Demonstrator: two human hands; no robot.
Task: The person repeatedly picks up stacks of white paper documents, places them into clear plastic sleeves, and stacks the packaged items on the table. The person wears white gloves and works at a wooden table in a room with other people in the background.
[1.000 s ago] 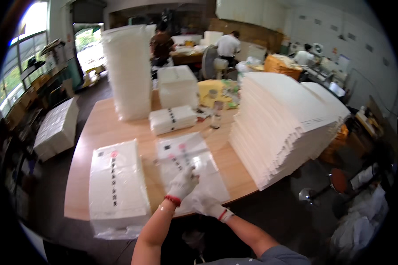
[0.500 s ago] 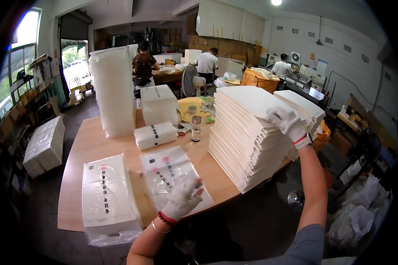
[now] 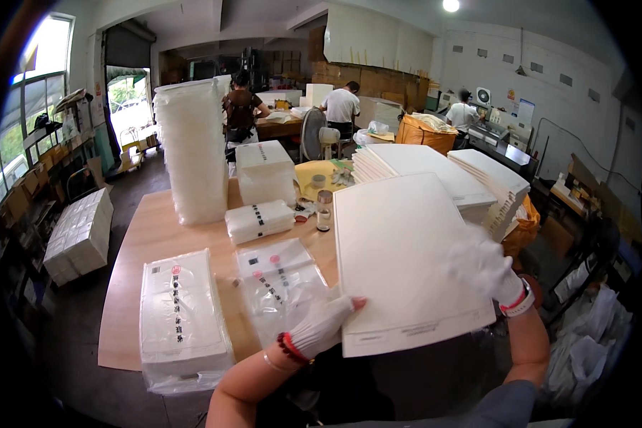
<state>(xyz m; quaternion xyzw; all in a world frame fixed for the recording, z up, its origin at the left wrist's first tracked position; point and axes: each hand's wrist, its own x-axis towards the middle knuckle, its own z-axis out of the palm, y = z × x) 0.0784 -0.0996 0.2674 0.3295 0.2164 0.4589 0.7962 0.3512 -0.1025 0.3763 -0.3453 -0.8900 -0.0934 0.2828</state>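
A large piece of white paper (image 3: 403, 257), with small print along its near edge, is held tilted before me. Whether it is one sheet or a thin sheaf I cannot tell. My left hand (image 3: 326, 328), in a white knit glove, grips its lower left edge with the thumb on top. At the right side, my gloved right hand (image 3: 481, 267) lies against the paper, its fingers smeared by motion. Behind the paper stands a tall stack of white paper (image 3: 435, 167), partly hidden. Left of my left hand lies a flat clear printed plastic bag (image 3: 282, 274).
Farther left sits a filled printed bag (image 3: 182, 299) on the wooden table (image 3: 132, 250). Toward the back are a folded bag bundle (image 3: 259, 220), a glass bottle (image 3: 324, 210), a block of bags (image 3: 265, 171) and a tall plastic-wrapped pile (image 3: 192, 150). Several people work beyond.
My right hand has come down and nearer from the stack's top, and the white paper now lies between my hands. My left hand has moved right from the flat bag onto its edge.
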